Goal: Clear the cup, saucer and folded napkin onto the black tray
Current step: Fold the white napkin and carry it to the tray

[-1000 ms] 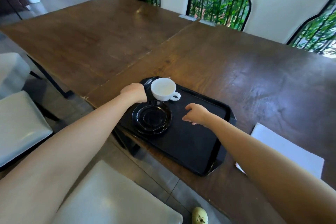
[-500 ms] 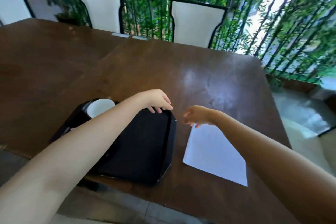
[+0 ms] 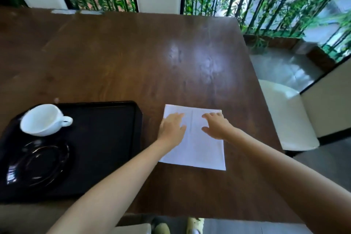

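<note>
Both hands lie flat on the napkin (image 3: pixel 197 148), fingers spread and gripping nothing: the left hand (image 3: pixel 171 129) on its left part, the right hand (image 3: pixel 216 126) on its right part. The napkin rests on the table (image 3: pixel 133 66), just right of the tray (image 3: pixel 136 119). Well left of the fingers, the saucer (image 3: pixel 38 163) sits on the tray, with the cup (image 3: pixel 40 119) beyond it.

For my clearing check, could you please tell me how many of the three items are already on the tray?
2: the cup at the tray's far left and the saucer just nearer. The napkin is off it, under both hands.
</note>
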Tool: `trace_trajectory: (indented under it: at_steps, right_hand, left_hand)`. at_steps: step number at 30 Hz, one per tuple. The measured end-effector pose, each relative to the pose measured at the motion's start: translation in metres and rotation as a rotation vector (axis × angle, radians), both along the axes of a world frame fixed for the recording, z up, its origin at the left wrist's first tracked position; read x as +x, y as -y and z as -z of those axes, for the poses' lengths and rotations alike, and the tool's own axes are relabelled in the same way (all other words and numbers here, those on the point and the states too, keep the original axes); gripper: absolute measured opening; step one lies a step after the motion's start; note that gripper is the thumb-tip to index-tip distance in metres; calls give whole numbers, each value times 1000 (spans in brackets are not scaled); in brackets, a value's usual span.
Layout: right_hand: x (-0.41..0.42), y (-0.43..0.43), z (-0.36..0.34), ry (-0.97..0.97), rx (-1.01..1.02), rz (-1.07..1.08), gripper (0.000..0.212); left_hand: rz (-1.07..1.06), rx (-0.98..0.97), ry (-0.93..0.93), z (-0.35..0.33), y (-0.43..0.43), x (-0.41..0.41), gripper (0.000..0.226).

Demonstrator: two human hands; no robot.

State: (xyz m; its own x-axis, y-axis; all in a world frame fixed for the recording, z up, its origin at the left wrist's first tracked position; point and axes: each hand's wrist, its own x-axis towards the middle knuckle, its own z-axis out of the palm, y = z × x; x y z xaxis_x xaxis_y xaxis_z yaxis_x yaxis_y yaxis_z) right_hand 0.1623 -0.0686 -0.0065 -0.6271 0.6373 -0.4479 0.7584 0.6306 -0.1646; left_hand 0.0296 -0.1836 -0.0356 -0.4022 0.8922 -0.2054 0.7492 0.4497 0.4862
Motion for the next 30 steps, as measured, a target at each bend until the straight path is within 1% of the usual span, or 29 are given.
trace_trajectory:
  at_steps: [3, 6, 8, 9, 10, 12, 14, 16, 17, 18, 19, 20, 21, 22, 23, 25, 26, 27, 30]
  right_hand:
    - [22, 4, 24, -54, 75, -26, 58]
    - [42, 7, 44, -156, 123, -41, 63]
    - [50, 8, 51, -207, 134, -2, 65]
    - [53, 7, 53, -229, 142, 22, 68]
    - [55, 6, 55, -257, 148, 48, 70]
    - [54, 1, 52, -338, 133, 129, 69]
    - [49, -10, 47, -457, 78, 260, 62]
    - [40, -26, 39, -529, -6, 392, 56]
    - [34, -36, 35, -546, -59, 458, 50]
    - [29, -44, 31, -551, -102, 514, 39]
    - [24, -52, 28, -548, -137, 562, 20]
    - [19, -57, 24, -529, -171, 595, 5]
    - [15, -62, 22, -499, -216, 620, 12]
    - [13, -66, 20, -465, -282, 634, 9]
    - [11, -69, 18, -443, -340, 633, 12]
    - [9, -74, 15, -387, -424, 618, 28]
    - [9, -76, 14, -365, -443, 609, 30]
    - [9, -78, 13, -345, -446, 600, 30]
    - [10, -83, 8, -337, -422, 566, 28]
  left_hand:
    - [57, -104, -212, 32, 7, 10, 55]
    - [71, -111, -352, 50, 15, 9, 59]
    - [79, -93, -392, 53, 16, 9, 59]
    - [77, -81, -379, 54, 16, 10, 59]
    - [64, -59, -341, 53, 16, 10, 59]
    - [-30, 38, -171, 47, 15, 9, 57]
    - [-192, 176, 1, 35, 9, 2, 53]
    - [-354, 227, 95, 23, -2, -10, 54]
    - [-424, 210, 139, 18, -10, -19, 55]
    - [-489, 169, 187, 13, -19, -28, 57]
    - [-544, 111, 233, 9, -27, -36, 59]
    - [-584, 50, 270, 5, -34, -43, 61]
    - [-610, -1, 307, 2, -40, -49, 61]
    - [-618, -40, 352, -1, -45, -54, 57]
    - [-600, -66, 402, -3, -49, -58, 47]
    - [-515, -105, 483, -7, -54, -65, 20]
    - [-471, -120, 503, -8, -56, -68, 13]
    - [-428, -126, 510, -9, -57, -70, 13]
    - [-331, -101, 489, -13, -58, -76, 25]
